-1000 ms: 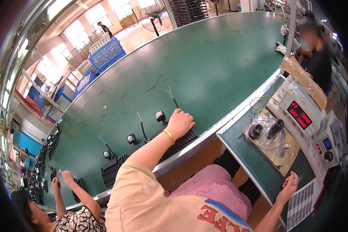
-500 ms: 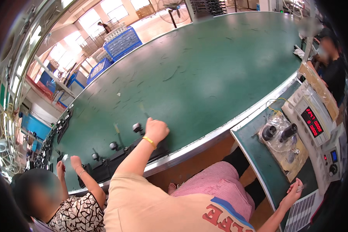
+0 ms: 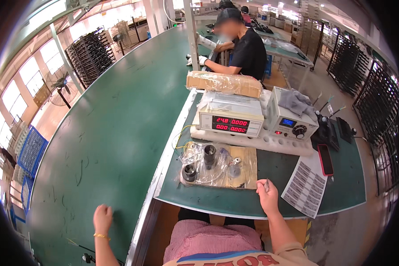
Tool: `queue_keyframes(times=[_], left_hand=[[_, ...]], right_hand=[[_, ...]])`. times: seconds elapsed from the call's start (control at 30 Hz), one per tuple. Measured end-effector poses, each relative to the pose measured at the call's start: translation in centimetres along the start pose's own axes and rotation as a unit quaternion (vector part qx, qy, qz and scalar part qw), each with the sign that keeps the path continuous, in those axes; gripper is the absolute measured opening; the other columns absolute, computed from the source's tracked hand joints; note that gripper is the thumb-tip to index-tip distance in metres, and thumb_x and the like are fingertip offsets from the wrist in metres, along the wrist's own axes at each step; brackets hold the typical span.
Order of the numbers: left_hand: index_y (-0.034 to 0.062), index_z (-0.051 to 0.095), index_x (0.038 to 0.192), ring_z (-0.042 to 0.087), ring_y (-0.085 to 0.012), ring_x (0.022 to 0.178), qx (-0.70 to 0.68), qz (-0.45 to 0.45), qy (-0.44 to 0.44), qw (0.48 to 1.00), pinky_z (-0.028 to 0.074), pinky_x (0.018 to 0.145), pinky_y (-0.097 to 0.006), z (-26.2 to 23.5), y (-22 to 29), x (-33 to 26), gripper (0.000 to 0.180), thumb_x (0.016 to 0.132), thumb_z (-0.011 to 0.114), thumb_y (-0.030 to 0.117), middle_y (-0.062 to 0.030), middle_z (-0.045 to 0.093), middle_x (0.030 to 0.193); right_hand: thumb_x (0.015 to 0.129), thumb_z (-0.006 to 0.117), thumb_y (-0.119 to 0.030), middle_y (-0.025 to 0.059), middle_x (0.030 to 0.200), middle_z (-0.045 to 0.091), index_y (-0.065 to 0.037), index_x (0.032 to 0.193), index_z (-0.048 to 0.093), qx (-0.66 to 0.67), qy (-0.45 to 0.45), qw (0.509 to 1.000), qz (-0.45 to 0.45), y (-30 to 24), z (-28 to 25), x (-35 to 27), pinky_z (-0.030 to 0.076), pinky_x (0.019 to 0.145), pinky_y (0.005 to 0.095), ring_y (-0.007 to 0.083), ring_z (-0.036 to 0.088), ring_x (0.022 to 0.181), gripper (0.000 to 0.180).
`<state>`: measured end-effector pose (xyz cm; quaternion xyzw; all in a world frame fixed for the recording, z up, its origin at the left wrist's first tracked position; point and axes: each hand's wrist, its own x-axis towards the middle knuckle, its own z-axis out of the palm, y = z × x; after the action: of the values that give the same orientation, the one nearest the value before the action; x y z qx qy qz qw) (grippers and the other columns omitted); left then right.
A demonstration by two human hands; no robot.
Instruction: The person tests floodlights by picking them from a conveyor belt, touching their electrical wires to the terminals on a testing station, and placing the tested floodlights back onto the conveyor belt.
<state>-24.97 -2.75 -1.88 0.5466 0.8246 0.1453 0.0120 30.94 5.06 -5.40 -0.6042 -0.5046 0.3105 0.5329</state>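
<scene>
My left hand (image 3: pixel 103 218) is closed in a loose fist over the green work surface (image 3: pixel 102 133). Its palm side is hidden, so whatever it may hold does not show. Below it is a small black part with a thin cable (image 3: pixel 77 244), partly cut off by the rim. My right hand (image 3: pixel 267 198) is closed at the front of the side table, with a small greyish piece (image 3: pixel 266 185) between its fingers, too small to name. By that hand lies a tan board (image 3: pixel 248 166) carrying clear plastic film, two black cylindrical fixtures (image 3: pixel 209 156) and a small metal piece (image 3: pixel 237 160).
Behind the board stand a meter with red digits (image 3: pixel 230 119) and a white power unit (image 3: pixel 292 117) with a grey cloth on top. A printed sheet (image 3: pixel 303 186) and a red-edged phone (image 3: pixel 325 159) lie at right. Beyond, a person in black (image 3: pixel 248 51) works in white gloves.
My view has swung right, bringing the side table to the middle and taking the neighbour on the left out of sight. Both hands remain closed; the right is still at the side table's edge.
</scene>
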Motion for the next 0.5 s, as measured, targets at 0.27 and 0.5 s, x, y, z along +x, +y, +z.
queue_keyframes(times=[0.27,0.5], left_hand=[[0.0064,0.066,0.084,0.060,-0.0294,0.078,-0.204,0.063,0.071,0.974,0.047,0.070,-0.038,10.3,13.7,9.9,0.022,0.085,0.060,0.027,-0.0104,0.062,0.082],[0.0067,0.068,0.084,0.061,-0.0300,0.082,-0.251,0.056,0.055,0.965,0.047,0.074,-0.039,12.4,19.6,13.9,0.024,0.084,0.059,0.029,-0.0116,0.064,0.083]], right_hand=[[0.090,0.054,-0.009,0.0012,0.066,0.055,0.001,0.090,0.061,-0.037,-0.011,0.999,0.008,-0.5,0.3,-0.1,0.041,0.058,0.0228,0.0074,0.050,0.061,0.012],[0.088,0.057,-0.010,0.0024,0.064,0.055,0.001,0.082,0.059,-0.066,0.000,0.998,0.000,-0.7,0.5,-0.1,0.040,0.056,0.0238,0.0078,0.049,0.059,0.012]])
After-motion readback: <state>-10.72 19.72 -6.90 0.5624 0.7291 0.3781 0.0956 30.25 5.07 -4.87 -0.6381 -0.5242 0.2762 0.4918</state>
